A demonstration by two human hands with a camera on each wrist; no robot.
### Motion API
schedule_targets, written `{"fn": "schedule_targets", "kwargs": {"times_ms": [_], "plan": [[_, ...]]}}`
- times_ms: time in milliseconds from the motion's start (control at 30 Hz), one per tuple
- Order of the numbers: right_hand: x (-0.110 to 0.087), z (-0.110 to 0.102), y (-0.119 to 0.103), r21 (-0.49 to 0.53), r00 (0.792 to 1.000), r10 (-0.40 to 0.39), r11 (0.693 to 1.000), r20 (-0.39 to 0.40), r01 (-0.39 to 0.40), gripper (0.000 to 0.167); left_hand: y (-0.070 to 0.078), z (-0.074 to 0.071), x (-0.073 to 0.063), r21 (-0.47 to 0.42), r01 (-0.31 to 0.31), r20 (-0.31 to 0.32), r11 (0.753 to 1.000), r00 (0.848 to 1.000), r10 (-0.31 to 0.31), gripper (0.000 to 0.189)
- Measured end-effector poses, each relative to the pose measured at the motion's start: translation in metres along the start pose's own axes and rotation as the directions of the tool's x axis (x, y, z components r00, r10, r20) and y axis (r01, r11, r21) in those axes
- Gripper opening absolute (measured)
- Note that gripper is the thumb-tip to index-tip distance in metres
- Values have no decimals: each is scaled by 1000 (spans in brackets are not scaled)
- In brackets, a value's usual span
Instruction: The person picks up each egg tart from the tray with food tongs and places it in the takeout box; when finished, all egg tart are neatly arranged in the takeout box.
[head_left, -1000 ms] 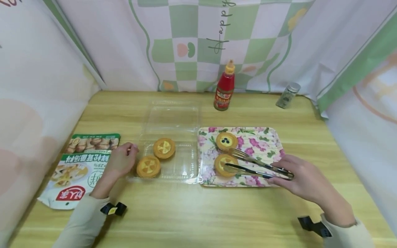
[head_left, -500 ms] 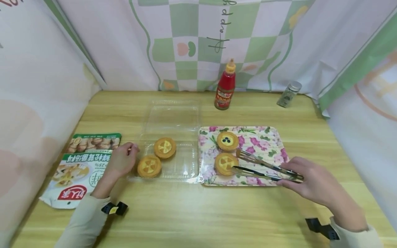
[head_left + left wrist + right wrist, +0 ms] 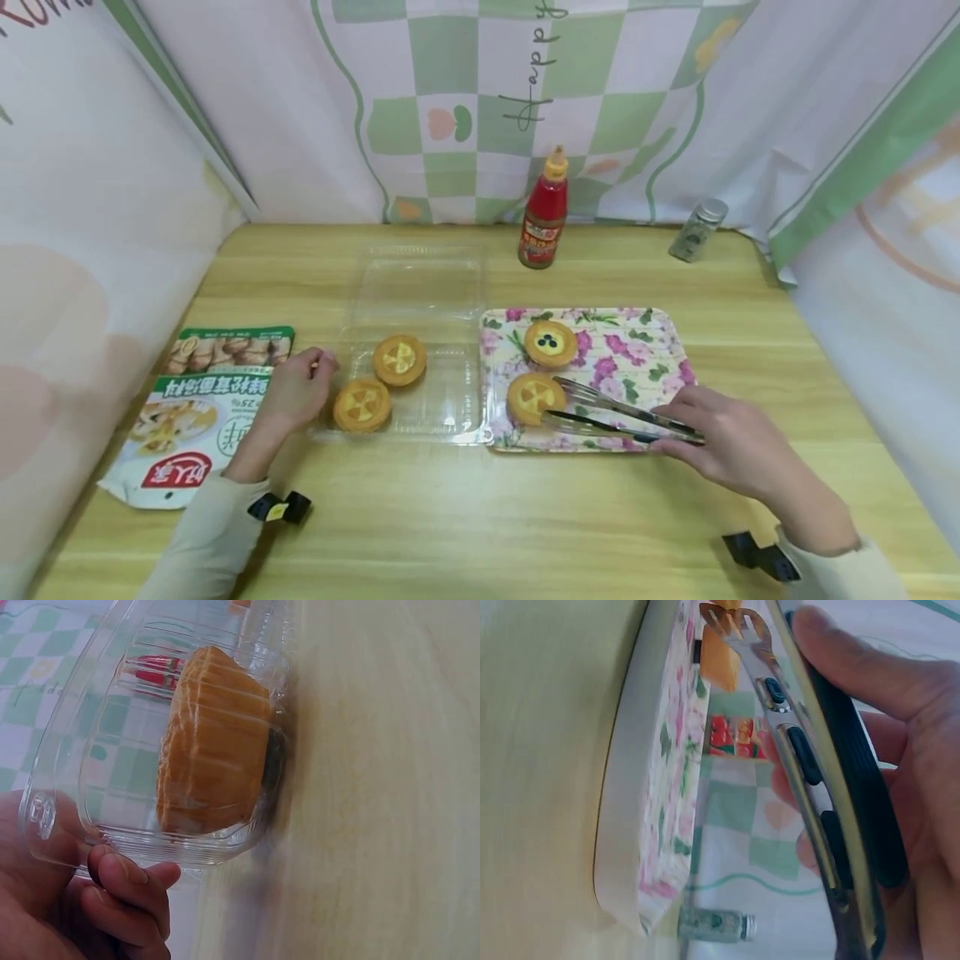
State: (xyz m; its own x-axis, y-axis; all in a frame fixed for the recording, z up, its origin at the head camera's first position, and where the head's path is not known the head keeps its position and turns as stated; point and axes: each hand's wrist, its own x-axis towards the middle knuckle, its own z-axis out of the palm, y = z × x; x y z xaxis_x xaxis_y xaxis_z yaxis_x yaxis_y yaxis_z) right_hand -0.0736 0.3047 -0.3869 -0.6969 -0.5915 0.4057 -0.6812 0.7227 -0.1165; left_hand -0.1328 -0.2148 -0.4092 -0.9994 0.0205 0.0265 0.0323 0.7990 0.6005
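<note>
In the head view my right hand (image 3: 723, 433) grips metal tongs (image 3: 622, 408) with dark handle grips. Their spread tips are at the right side of an egg tart (image 3: 534, 397) with wedge-shaped topping; whether they touch it I cannot tell. Behind it a tart with dark berries (image 3: 550, 343) sits on the same floral tray (image 3: 652, 375). My left hand (image 3: 300, 383) holds the left rim of a clear plastic clamshell box (image 3: 442, 408), its fingers curled at the edge in the left wrist view. Inside lie two tarts, one near front (image 3: 362, 405) and one behind (image 3: 399, 360).
A green and white food pouch (image 3: 187, 425) lies under my left forearm. A red sauce bottle (image 3: 543, 217) stands behind the tray, and a small shaker jar (image 3: 697, 230) is at the back right. Printed curtains (image 3: 517, 100) close off the back and sides.
The tongs first drew back to the right, then came left again. The front tart on the tray has shifted slightly left. My left hand stays at the box.
</note>
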Motion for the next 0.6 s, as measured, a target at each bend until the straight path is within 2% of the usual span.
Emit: {"fn": "schedule_targets", "kwargs": {"times_ms": [100, 267, 433, 600], "plan": [[3, 1, 0, 53, 999, -21, 998, -36, 22, 34, -2, 1, 0, 1, -9, -10, 1000, 1000, 9, 36], [14, 2, 0, 100, 993, -39, 994, -108, 50, 42, -4, 3, 1, 6, -23, -24, 1000, 999, 23, 35], [36, 3, -3, 79, 989, -54, 995, -137, 65, 52, -5, 2, 2, 1, -34, -37, 999, 999, 34, 34], [59, 6, -6, 105, 976, -83, 989, -199, 106, 51, -6, 1, 2, -5, -40, -45, 999, 998, 40, 33]]}}
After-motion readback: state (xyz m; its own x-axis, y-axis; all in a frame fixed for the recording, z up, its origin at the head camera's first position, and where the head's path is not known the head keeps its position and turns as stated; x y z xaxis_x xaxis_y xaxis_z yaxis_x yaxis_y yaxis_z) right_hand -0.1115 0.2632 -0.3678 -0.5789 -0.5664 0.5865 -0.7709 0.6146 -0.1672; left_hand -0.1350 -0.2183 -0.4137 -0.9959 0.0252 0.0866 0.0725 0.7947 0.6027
